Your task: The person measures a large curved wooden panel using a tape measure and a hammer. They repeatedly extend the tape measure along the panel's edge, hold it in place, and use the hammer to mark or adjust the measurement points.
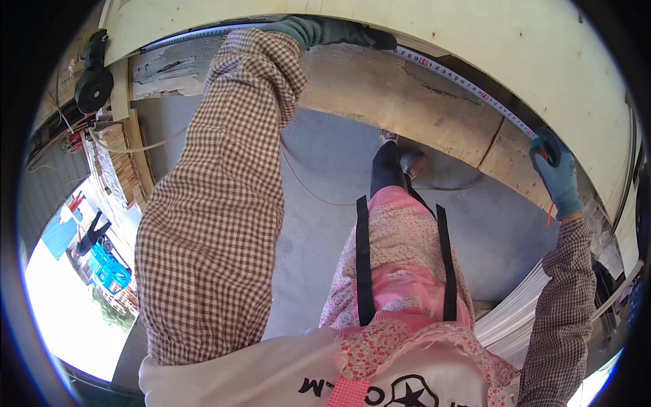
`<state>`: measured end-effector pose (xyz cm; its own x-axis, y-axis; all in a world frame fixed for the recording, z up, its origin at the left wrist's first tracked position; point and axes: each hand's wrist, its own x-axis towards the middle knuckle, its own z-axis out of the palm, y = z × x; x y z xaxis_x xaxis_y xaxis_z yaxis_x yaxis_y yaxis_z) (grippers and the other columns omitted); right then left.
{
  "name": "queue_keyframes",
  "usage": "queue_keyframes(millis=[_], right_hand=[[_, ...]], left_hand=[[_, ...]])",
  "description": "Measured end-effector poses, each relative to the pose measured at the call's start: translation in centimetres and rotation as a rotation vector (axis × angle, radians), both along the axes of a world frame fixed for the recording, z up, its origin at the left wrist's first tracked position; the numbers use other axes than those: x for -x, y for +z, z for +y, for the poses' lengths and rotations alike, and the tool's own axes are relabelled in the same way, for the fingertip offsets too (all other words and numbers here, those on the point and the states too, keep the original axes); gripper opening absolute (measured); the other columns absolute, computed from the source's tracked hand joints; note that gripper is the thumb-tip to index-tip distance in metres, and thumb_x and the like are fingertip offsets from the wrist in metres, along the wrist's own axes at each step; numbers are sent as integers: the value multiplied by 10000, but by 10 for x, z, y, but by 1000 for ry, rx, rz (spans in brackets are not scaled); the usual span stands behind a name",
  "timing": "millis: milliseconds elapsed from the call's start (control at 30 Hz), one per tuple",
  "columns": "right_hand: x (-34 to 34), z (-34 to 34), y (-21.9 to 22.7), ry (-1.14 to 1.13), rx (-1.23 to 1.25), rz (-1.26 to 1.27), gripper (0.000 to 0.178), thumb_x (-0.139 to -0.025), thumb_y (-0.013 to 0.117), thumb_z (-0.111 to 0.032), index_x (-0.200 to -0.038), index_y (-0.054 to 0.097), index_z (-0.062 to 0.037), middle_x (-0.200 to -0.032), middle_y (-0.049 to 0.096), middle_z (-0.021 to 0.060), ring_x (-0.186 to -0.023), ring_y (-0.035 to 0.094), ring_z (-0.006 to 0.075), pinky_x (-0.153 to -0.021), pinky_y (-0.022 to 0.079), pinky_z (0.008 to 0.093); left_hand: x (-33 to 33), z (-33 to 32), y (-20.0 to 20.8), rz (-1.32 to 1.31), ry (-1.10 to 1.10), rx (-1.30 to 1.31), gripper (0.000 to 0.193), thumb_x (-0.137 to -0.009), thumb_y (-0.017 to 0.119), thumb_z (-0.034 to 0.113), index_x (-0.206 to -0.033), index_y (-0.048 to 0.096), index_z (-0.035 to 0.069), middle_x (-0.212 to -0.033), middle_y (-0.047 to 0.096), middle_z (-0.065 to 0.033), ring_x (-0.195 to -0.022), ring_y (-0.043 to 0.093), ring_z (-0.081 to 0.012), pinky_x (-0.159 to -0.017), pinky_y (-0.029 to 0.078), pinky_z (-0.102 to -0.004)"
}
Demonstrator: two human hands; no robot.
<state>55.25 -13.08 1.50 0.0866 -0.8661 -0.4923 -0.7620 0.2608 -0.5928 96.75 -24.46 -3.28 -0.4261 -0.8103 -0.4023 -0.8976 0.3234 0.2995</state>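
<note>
A white tape measure blade (468,85) is drawn out along the edge of a pale wooden board (488,30). My left hand (332,32), in a dark green glove, lies over the blade near the middle of the board's edge. Its fingers are stretched out to the right along the blade, their undersides hidden. At the right end, my right hand (564,182), in a light blue glove, is closed around the tape measure case (548,150). The case is dark with a bit of orange, mostly covered by the fingers. An orange strap (550,214) hangs below that hand.
A worn wooden beam (407,95) runs below the board's edge. At the left are a black round tool part (93,88) and stacked timber (112,166). A thin cable (305,186) crosses the grey floor (319,149). Pale strips (515,315) lie at lower right.
</note>
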Motion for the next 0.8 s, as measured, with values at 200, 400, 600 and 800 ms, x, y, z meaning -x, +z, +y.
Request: queue_keyframes(millis=[200, 400, 600, 800], right_hand=[[2, 0, -1, 49, 62, -9, 362, -783, 583, -103, -1134, 543, -25, -873, 587, 68, -621, 512, 91, -584, 455, 219], [6, -1, -1, 64, 41, 19, 371, -797, 580, -95, -1157, 526, -21, -869, 566, 48, -621, 495, 80, -569, 440, 211], [7, -2, -1, 106, 57, 38, 370, -804, 583, -103, -1159, 525, -20, -871, 566, 54, -630, 505, 81, -575, 441, 207], [7, 0, 0, 94, 32, 38, 348, -814, 576, -91, -1145, 524, 1, -872, 558, 49, -667, 512, 86, -591, 446, 211]], left_hand=[[9, 5, -4, 46, -34, -12, 609, -721, 621, 507, -1173, 532, 109, -1183, 532, -161, -1075, 501, -348, -924, 397, -426], [12, 9, -6, 83, -48, -19, 589, -718, 637, 472, -1164, 535, 101, -1176, 536, -163, -1062, 507, -351, -917, 397, -431], [14, 13, -4, 114, -57, -34, 570, -716, 654, 437, -1155, 538, 93, -1168, 540, -165, -1048, 513, -355, -910, 397, -436], [12, 21, -10, 177, -39, -55, 552, -713, 670, 401, -1147, 540, 85, -1160, 544, -167, -1034, 519, -358, -903, 397, -441]])
